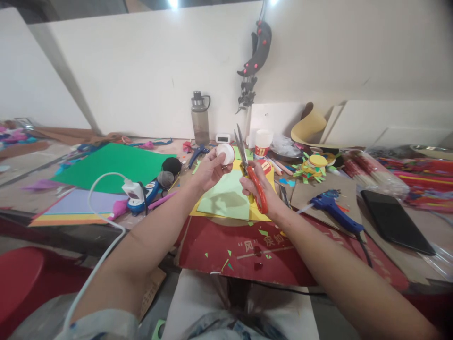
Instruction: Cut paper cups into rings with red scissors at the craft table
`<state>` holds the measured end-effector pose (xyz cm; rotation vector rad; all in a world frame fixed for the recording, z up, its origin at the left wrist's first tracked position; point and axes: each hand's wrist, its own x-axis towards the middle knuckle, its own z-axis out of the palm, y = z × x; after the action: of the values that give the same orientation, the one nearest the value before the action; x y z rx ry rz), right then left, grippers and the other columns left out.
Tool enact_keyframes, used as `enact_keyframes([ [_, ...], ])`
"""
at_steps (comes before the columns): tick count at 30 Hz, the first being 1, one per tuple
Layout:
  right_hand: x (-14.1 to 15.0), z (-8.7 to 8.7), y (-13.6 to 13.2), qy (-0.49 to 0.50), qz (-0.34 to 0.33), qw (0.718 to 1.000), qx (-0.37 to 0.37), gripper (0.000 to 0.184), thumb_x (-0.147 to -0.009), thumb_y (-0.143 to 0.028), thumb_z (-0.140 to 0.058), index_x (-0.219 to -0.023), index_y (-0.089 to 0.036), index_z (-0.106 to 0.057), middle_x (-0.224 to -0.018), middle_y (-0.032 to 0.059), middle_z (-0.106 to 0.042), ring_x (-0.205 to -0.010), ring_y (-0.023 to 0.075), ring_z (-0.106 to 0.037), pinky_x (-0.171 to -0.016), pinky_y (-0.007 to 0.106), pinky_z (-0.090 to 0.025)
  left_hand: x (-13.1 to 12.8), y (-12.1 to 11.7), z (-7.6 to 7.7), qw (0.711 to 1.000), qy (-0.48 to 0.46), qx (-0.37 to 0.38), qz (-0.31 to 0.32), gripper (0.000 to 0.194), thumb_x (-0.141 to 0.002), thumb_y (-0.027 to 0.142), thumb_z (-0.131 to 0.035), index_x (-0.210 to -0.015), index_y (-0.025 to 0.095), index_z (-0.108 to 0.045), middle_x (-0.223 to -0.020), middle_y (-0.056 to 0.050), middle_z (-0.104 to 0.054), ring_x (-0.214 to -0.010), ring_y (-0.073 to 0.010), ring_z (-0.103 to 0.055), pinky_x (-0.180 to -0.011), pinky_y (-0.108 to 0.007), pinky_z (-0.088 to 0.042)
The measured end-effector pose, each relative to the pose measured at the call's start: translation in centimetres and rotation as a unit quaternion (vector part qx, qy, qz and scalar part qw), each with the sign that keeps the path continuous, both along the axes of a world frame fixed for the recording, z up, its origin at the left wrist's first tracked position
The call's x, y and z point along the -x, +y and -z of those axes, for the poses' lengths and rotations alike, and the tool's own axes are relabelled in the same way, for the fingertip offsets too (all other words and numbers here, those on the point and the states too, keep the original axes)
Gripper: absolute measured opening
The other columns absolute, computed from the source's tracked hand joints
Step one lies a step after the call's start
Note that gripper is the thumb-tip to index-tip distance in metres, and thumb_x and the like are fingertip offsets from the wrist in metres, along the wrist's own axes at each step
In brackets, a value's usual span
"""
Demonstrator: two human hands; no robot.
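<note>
My left hand (209, 171) pinches a small round white piece with a thin red edge (225, 154), which looks like a cut-off paper cup bottom. In my right hand (267, 191) is a pair of scissors (241, 147) with red handles, its blades pointing up and slightly parted. The blades stand just right of the white piece, apart from it. Beneath both hands lie a pale green paper sheet (224, 200) and a yellow sheet (196, 208). Behind the scissors stands a white and red paper cup (262, 141).
A blue glue gun (334, 211) and a black phone (394, 222) lie to the right. At left are green paper (113, 165), a power strip (143, 198) and its white cable. A water bottle (200, 120) stands behind. Green scraps dot the red board (212, 241) in front.
</note>
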<state>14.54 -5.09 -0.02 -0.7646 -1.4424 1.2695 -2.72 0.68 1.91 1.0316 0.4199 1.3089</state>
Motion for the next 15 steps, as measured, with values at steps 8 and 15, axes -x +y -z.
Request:
enact_keyframes([
  [8, -0.02, 0.25, 0.21, 0.017, -0.050, 0.998, 0.025, 0.055, -0.075, -0.059, -0.075, -0.113, -0.031, -0.046, -0.079, -0.0071, -0.044, -0.064, 0.0091, -0.043, -0.054, 0.021, -0.039, -0.26, -0.49, -0.32, 1.000, 0.016, -0.001, 0.004, 0.048, -0.062, 0.036, -0.094, -0.096, 0.017, -0.065, -0.074, 0.002, -0.067, -0.057, -0.0067, -0.060, -0.055, -0.017, -0.049],
  [15, 0.16, 0.15, 0.20, 0.027, -0.052, 0.997, 0.049, 0.060, -0.074, -0.065, -0.074, -0.113, -0.031, -0.043, -0.076, -0.0082, -0.045, -0.058, 0.0077, -0.040, -0.051, 0.020, -0.035, -0.17, -0.59, -0.49, 1.000, 0.024, 0.012, -0.001, 0.050, -0.062, 0.034, -0.093, -0.099, 0.016, -0.064, -0.076, 0.002, -0.067, -0.056, -0.0057, -0.059, -0.050, -0.015, -0.046],
])
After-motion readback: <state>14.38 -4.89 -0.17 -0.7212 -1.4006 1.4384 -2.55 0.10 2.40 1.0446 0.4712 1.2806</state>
